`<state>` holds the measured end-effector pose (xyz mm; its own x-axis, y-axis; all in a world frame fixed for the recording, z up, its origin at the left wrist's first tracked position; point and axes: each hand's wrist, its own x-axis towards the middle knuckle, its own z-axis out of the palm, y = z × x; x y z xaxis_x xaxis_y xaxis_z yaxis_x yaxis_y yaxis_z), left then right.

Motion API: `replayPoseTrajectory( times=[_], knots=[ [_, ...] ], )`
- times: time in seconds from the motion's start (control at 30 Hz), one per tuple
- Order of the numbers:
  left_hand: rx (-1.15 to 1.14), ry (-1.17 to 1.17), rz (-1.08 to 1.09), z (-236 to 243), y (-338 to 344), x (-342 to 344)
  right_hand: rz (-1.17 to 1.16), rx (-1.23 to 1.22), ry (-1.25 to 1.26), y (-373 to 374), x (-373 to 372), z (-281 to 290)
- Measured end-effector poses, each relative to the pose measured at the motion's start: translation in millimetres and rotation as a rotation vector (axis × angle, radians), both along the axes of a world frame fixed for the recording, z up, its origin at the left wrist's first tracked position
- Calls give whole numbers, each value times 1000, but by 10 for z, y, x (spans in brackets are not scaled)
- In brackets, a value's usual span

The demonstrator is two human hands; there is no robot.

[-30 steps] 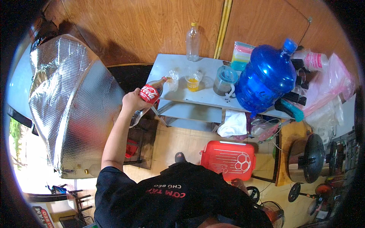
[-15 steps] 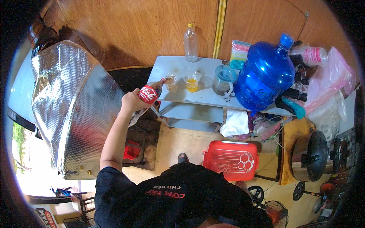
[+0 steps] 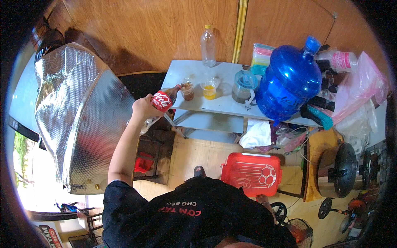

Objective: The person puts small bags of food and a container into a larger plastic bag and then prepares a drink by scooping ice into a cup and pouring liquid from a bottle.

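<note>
My left hand (image 3: 142, 106) is wrapped around a clear plastic soda bottle (image 3: 163, 102) with a red label. The bottle is tilted, its neck reaching over the rim of a clear plastic cup (image 3: 187, 91). Brown soda shows in that cup. Beside it on the grey table (image 3: 225, 105) stands a second clear cup (image 3: 209, 91) with yellow-orange liquid. My right hand (image 3: 262, 199) hangs low by my side near the red lidded box; its fingers are too small and blurred to make out.
A lidded pitcher (image 3: 244, 89), a big blue water jug (image 3: 287, 80) and a pack of coloured straws (image 3: 261, 58) stand on the table's right part. An empty bottle (image 3: 208, 47) stands at the back. The red box (image 3: 251, 175) sits on the floor; a silver foil cover (image 3: 89, 124) is at left.
Brown soda has risen in the left cup, which looked almost without it before. The bottle stays tilted at nearly the same place. More of my right hand shows beside the red box.
</note>
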<state>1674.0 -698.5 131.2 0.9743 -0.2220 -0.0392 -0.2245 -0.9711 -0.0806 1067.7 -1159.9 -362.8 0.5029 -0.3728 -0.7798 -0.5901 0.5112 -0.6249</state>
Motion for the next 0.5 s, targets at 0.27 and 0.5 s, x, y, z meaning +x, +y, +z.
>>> replayPoseTrajectory(
  times=[0.27,0.5],
  knots=[
    [45,35,1,38,10,-2,-257,347,15,-14,-65,-26],
    [51,26,13,17,-28,19,-294,403,40,-41,-54,-46]
  ],
)
